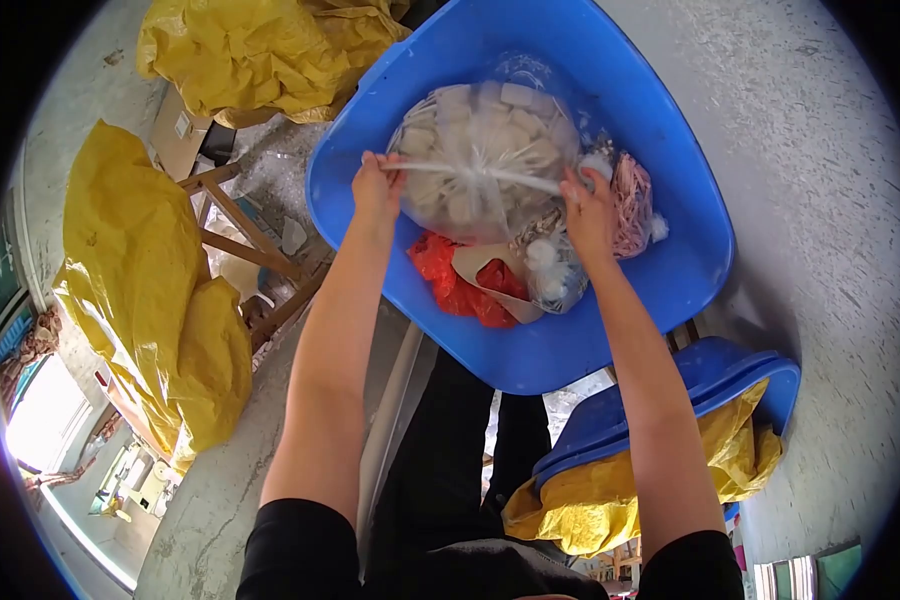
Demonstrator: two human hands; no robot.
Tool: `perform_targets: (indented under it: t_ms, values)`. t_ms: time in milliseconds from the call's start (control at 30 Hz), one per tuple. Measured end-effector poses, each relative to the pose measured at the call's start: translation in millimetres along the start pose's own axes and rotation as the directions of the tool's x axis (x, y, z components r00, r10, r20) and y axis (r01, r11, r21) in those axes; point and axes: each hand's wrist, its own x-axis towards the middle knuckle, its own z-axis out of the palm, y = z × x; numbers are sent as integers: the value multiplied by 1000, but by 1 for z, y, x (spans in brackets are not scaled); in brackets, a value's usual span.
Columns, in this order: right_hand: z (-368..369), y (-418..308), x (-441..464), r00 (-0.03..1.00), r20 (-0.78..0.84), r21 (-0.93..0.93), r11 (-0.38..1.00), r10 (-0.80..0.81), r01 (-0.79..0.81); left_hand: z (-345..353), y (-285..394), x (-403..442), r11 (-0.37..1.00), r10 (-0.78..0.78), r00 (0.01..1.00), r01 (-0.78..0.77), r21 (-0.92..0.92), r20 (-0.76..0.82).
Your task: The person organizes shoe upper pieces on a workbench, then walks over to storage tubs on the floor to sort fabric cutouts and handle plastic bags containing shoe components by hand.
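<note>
A clear plastic bag point(480, 125) full of pale beige blocky pieces lies inside a large blue tub point(695, 225). Its gathered top is pulled out sideways into two twisted ends that meet at the bag's middle. My left hand point(378, 185) is closed on the left end. The right end is pinched in my right hand point(588, 205). Below the bag are a red plastic bag point(435, 265), a beige strip point(495, 285) and a small clear bag point(552, 278) with white round things. Right of my right hand sits a pink stringy bundle point(632, 205).
Yellow sacks point(135, 290) stand at the left, with another yellow sack point(255, 60) at the top. A wooden frame point(245, 225) stands between them and the tub. At lower right is another blue container point(710, 380) with a yellow sack point(580, 510). A pale wall point(820, 200) runs along the right.
</note>
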Motion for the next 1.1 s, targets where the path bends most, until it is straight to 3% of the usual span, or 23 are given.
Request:
perform_targets:
  t_ms: [33, 67, 133, 200, 233, 300, 367, 400, 533, 600, 633, 700, 800, 867, 900, 933, 967, 1033, 1067, 1100]
  values:
    - [7, 8, 1, 999, -7, -125, 991, 39, -39, -3, -3, 12, 998, -31, 996, 26, -49, -88]
    - [0, 5, 2, 999, -1, -127, 991, 41, -41, -3, 4, 10, 998, -36, 995, 31, -49, -92]
    - [-36, -16, 10, 998, 43, -82, 995, -51, 55, 2, 34, -3, 979, 18, 977, 26, -202, 214]
    - [-58, -33, 20, 987, 60, -23, 989, -148, 149, 12, 60, -9, 937, 136, 857, 53, -346, 498]
    - [-53, -28, 18, 987, 61, -21, 989, -146, 148, 9, 56, -4, 938, 134, 857, 52, -344, 497]
    - [-36, -2, 5, 989, 102, -64, 991, -107, 114, -2, 39, 11, 972, 89, 957, -23, -233, 275]
    - [-25, 14, 0, 987, 140, -110, 990, -76, 92, -7, 29, 22, 991, 78, 996, -73, -113, 32]
    - [-27, 13, 3, 987, 138, -114, 989, -77, 93, -3, 29, 20, 991, 77, 996, -72, -116, 35]
    - [-34, 10, 10, 923, 237, 222, 909, 301, -354, 2, 33, 2, 988, 90, 983, -109, 111, 162]
    - [-80, -48, 42, 935, 220, 245, 912, 277, -328, 13, 52, -29, 880, 182, 909, -321, 350, 374]
    - [-87, -74, 53, 935, 218, 252, 910, 280, -331, 25, 57, -49, 877, 183, 908, -325, 355, 377]
    - [-93, -118, 66, 985, 175, 471, 878, 8, -91, 53, 59, -84, 675, 66, 652, -586, 448, 755]
    - [-85, -137, 78, 974, 227, 450, 888, -15, -91, 79, 61, -92, 618, -33, 674, -566, 545, 738]
    - [-61, -127, 88, 977, 213, 815, 554, -12, -171, 87, 62, -93, 541, -130, 700, -543, 642, 702]
    - [-42, -115, 79, 966, 254, 813, 529, 49, -241, 87, 63, -91, 539, -127, 696, -549, 638, 706]
    - [-20, -101, 69, 949, 296, 809, 500, 108, -310, 85, 65, -89, 645, -106, 692, -499, 579, 714]
    - [-5, -96, 62, 949, 294, 811, 496, 113, -311, 81, 65, -87, 739, -92, 691, -435, 514, 717]
    - [22, -92, 50, 962, 265, 701, 698, -68, -144, 73, 64, -85, 888, -68, 698, -283, 362, 713]
    - [24, -94, 48, 961, 269, 702, 696, -62, -151, 72, 63, -85, 888, -75, 700, -278, 368, 710]
    - [25, -97, 48, 946, 322, 670, 701, 23, -245, 71, 63, -86, 810, 56, 710, -443, 384, 702]
